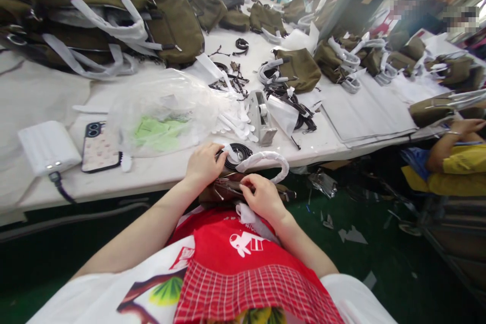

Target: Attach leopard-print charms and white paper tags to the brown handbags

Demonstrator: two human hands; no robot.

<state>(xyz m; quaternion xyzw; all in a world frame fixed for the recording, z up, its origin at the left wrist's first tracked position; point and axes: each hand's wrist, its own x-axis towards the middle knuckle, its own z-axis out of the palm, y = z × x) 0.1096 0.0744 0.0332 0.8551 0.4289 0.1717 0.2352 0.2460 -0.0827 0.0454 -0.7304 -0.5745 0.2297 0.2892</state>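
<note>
At the table's front edge, my left hand [205, 166] has its fingers closed on the left side of a coiled black strap [243, 152] with a bit of white wrapping on it. Below the coil, a dark olive-brown handbag [228, 187] rests against the table edge at my lap. Its arched handle [281, 164] is wrapped in white. My right hand [261, 195] is curled over the bag's top edge, thumb and fingers pinched together near the zipper. The fingertips partly cover what they grip.
Behind the coil stand a grey tape dispenser [261, 119] and loose white strips [235, 121]. A clear plastic bag [167, 111], a phone [100, 147] and a white power bank [49, 147] lie leftward. Olive bags [174, 28] crowd the table. A person's yellow sleeve [463, 157] is at right.
</note>
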